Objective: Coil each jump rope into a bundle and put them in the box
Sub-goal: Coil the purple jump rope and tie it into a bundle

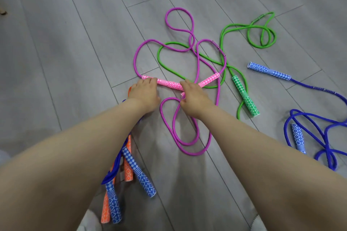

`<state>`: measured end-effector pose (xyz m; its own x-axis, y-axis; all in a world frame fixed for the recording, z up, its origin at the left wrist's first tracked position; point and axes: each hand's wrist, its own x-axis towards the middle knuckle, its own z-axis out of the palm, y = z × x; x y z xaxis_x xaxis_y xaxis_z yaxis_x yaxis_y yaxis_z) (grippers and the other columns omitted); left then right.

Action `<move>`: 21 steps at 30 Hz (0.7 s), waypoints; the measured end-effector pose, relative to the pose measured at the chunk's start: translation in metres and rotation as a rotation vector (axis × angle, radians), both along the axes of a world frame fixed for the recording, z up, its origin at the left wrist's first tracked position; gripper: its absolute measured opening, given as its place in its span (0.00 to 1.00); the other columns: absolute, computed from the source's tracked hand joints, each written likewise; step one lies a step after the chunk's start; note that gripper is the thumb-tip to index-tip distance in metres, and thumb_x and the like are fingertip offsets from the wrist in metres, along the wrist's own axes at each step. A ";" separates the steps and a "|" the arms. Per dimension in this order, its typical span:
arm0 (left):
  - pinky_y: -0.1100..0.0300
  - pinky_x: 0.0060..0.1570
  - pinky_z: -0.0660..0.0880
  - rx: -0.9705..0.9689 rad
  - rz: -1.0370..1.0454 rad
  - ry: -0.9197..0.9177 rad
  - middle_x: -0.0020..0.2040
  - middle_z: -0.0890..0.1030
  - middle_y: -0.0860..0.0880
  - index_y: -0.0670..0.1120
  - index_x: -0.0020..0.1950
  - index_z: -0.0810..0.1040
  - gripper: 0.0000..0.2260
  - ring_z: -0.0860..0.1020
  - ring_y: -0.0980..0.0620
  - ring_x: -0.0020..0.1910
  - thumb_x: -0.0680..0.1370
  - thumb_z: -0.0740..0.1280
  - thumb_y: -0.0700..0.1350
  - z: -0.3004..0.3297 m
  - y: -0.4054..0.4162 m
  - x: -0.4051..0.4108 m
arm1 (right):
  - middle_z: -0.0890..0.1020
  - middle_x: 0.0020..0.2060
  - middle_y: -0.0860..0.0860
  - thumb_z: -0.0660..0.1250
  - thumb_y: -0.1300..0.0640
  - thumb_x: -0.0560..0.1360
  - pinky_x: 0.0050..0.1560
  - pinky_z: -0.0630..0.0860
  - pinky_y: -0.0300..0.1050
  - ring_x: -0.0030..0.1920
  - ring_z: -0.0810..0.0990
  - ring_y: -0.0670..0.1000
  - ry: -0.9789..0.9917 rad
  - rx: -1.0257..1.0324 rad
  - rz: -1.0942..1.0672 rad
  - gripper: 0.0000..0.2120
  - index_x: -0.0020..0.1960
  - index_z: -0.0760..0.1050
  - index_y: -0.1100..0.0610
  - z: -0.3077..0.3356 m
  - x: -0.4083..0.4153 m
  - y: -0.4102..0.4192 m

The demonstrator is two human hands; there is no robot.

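Head: both hands on pink handles, no writing legible.

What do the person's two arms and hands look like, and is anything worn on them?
Both forearms are bare up to the picture's edge: no sleeves show. The left hand and the right hand have no gloves. No watch, bracelet or ring can be seen from this side. No markings show on the arms.
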<state>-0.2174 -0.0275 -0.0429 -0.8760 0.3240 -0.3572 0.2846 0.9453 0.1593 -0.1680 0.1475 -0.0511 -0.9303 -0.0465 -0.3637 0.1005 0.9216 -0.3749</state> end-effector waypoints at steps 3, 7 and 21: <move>0.49 0.57 0.70 0.067 0.125 -0.110 0.65 0.73 0.40 0.45 0.73 0.61 0.27 0.71 0.39 0.64 0.76 0.63 0.49 -0.005 0.011 -0.008 | 0.62 0.75 0.54 0.57 0.50 0.80 0.73 0.57 0.56 0.74 0.60 0.57 0.002 0.128 0.090 0.27 0.77 0.56 0.55 -0.012 -0.007 -0.002; 0.53 0.50 0.71 0.122 0.209 -0.194 0.61 0.77 0.41 0.46 0.74 0.59 0.27 0.75 0.40 0.59 0.77 0.62 0.49 -0.011 0.022 -0.007 | 0.75 0.63 0.56 0.60 0.43 0.78 0.64 0.64 0.55 0.65 0.71 0.60 0.046 0.261 0.127 0.24 0.68 0.66 0.55 -0.018 -0.012 -0.008; 0.57 0.39 0.76 1.138 1.073 -0.200 0.39 0.76 0.48 0.43 0.59 0.68 0.09 0.78 0.51 0.37 0.82 0.56 0.45 0.020 0.022 -0.006 | 0.81 0.46 0.55 0.69 0.52 0.73 0.47 0.75 0.50 0.48 0.78 0.57 0.003 -0.218 -0.021 0.11 0.51 0.76 0.57 0.007 0.033 -0.025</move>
